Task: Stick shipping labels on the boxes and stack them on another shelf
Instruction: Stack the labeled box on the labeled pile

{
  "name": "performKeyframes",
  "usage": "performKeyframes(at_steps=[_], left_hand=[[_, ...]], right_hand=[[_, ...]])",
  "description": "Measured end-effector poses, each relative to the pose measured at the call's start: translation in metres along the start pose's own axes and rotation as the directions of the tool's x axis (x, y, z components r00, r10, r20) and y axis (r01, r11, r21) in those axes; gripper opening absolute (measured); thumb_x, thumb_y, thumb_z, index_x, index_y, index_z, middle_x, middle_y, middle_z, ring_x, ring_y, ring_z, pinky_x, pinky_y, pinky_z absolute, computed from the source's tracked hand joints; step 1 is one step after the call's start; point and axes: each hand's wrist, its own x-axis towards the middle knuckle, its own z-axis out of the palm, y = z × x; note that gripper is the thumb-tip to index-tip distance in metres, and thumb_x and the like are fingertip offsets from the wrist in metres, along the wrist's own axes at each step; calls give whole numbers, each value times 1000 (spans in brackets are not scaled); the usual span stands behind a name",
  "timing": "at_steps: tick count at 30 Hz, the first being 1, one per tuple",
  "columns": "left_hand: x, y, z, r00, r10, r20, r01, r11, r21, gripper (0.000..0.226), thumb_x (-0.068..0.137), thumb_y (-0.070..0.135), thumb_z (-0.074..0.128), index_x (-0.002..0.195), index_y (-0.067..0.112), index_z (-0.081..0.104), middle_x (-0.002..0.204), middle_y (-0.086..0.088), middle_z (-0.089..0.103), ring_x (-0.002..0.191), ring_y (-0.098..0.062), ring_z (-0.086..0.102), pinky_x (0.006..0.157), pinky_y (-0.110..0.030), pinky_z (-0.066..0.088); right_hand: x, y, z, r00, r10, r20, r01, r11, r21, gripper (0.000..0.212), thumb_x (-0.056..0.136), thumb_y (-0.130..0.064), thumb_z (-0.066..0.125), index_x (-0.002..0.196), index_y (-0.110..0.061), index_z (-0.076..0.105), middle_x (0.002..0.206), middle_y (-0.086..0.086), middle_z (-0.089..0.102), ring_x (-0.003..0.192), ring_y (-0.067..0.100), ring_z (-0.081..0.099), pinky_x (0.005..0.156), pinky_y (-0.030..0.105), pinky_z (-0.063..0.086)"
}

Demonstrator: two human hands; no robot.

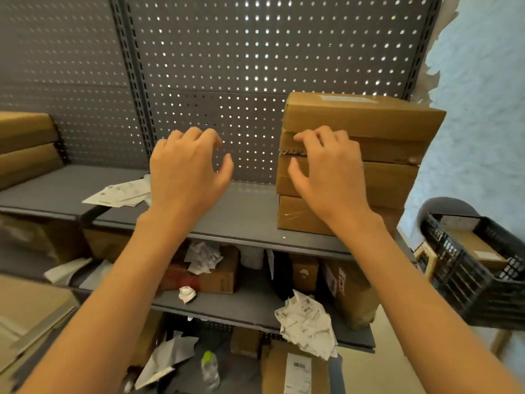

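Head view: stack of boxes (352, 166) sits on the right end of the middle shelf (233, 220), against the perforated back panel (227, 66). I count what look like four boxes, edges roughly flush. Top box (366, 115) carries a pale label (348, 98) on its upper face.

Right hand (326, 172) is in front of the stack's left front corner, fingers loosely curled, tips at or very near the cardboard; I cannot tell if they touch. It holds nothing. Left hand (184, 172) hangs in open air over the bare stretch of shelf, fingers half curled, also holding nothing.

Loose label sheets (122, 191) lie on the shelf to the left, well apart from the stack. More boxes (25, 146) sit at the far left on the neighbouring shelf. A black crate (471, 268) at right holds another labelled box.

Judgement: a box looks just placed, and I read this as the moment of squaring up or letting go. To do it well I would press flat palms on two adjacent faces, nudge corners flush, and check the stack does not lean outward. Then I would go for the next unlabelled box, taking one sheet at a time from the loose pile.

Risk: the stack is tall and near the shelf end; a careless pull-away could shift the top box.
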Motion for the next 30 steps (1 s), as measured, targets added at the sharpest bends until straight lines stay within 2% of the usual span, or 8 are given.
performKeyframes(at_steps=[6,13,17,22,30], left_hand=[[-13,-71,-22,999,-50,3,50,996,68,31,83,33,52,96,9,66,87,-10,67,79,-34,58,67,-36,39],[-26,-202,-56,992,-128,-1,126,975,182,31,84,36,51,96,11,66,89,-9,68,80,-30,60,68,-37,44],[-38,-280,-79,987,-159,-6,156,955,252,26,86,33,57,98,12,66,91,-8,68,83,-29,60,69,-35,44],[-50,-363,-104,978,-209,-2,198,926,322,25,87,34,56,98,13,65,91,-7,66,85,-29,59,71,-35,41],[-59,-462,-121,963,-267,-20,253,882,397,24,86,32,57,97,12,66,91,-10,67,86,-32,59,68,-35,41]], right_hand=[[22,-72,30,997,-60,-48,62,997,42,28,82,-21,56,105,-8,64,93,12,62,86,33,57,73,41,44],[55,-209,88,988,-139,-66,149,974,173,27,80,-20,57,102,-6,65,91,12,63,82,34,58,72,41,44],[69,-293,123,984,-173,-45,179,947,267,27,82,-20,57,105,-7,64,95,11,63,86,33,57,75,42,44],[81,-382,156,978,-204,-43,206,917,342,26,82,-20,60,104,-8,64,94,11,63,86,33,58,75,42,45],[101,-475,198,960,-281,-20,266,881,391,26,84,-23,58,106,-9,63,97,11,62,90,32,57,76,41,43]])
